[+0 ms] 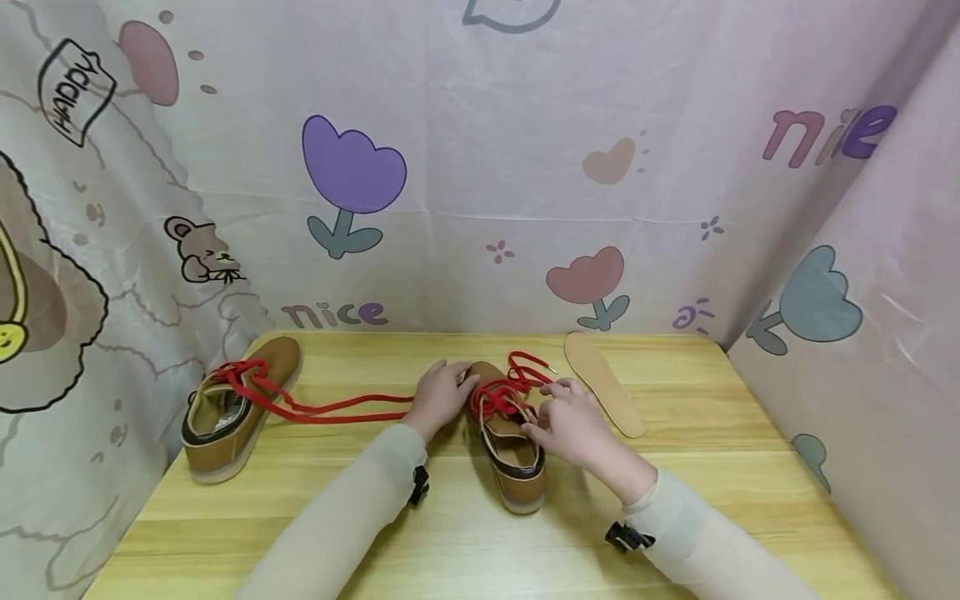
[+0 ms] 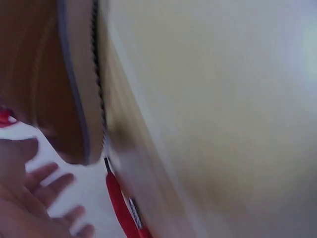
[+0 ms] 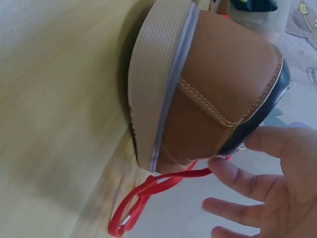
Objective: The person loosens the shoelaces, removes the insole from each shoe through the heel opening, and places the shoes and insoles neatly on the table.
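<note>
A brown leather shoe (image 1: pixel 521 479) with a dark collar stands mid-table, toe away from me. Its red laces (image 1: pixel 497 398) lie loose over the eyelets, and one end with a metal tip curls on the table to the right. My left hand (image 1: pixel 438 396) is beside the toe; in the left wrist view its fingers (image 2: pixel 52 191) are spread and grip nothing. With thumb and forefinger, my right hand (image 1: pixel 573 421) pinches the upper edge of the shoe by the lace. Its other fingers (image 3: pixel 233 210) stay spread in the right wrist view.
A second brown shoe (image 1: pixel 221 450) stands at the table's left side. Its long red laces (image 1: pixel 330 414) stretch right toward my left hand. A tan insole (image 1: pixel 603 383) lies at the back right. A patterned curtain (image 1: pixel 480 183) hangs behind the wooden table (image 1: pixel 450 542).
</note>
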Motion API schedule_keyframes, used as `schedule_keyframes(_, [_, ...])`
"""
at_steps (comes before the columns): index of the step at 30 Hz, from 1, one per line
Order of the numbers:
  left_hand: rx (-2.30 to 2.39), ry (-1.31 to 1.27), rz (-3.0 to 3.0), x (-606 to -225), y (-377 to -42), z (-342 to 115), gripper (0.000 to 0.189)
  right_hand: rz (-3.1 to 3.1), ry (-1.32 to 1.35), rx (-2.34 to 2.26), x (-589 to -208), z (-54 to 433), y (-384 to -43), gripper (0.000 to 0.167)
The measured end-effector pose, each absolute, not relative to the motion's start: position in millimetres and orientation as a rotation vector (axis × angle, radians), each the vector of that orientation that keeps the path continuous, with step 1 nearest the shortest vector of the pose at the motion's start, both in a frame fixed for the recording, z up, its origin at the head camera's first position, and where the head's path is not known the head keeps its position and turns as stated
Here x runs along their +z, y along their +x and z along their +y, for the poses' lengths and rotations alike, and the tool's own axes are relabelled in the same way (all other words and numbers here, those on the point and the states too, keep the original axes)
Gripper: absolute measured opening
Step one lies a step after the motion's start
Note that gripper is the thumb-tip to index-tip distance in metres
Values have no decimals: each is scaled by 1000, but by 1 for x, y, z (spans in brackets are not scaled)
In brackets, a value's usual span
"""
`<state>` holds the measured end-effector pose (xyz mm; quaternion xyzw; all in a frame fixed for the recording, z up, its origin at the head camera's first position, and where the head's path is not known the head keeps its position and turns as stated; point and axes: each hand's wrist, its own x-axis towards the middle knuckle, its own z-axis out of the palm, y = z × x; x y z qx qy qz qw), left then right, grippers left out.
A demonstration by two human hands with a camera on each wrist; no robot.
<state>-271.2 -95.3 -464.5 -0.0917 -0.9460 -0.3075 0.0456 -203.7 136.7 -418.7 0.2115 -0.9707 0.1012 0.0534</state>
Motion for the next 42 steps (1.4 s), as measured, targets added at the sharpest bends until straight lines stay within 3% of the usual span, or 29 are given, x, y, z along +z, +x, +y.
schedule_keyframes(7, [-816, -613, -2999, -463, -284, -95, 47, -2973, 661, 222, -419, 135, -198, 43])
schedule_keyframes(22, [-302, -320, -3050, -451, -252, -104, 45, -2958, 651, 255, -415, 147, -210, 29])
schedule_keyframes(31, [-459, -588, -3079, -449, -263, -116, 52, -3036, 599, 217, -404, 153, -206, 40])
schedule_keyframes(42, [-341, -552, -3103, -446, -244, -132, 52, -2945, 706, 224, -410, 155, -217, 28])
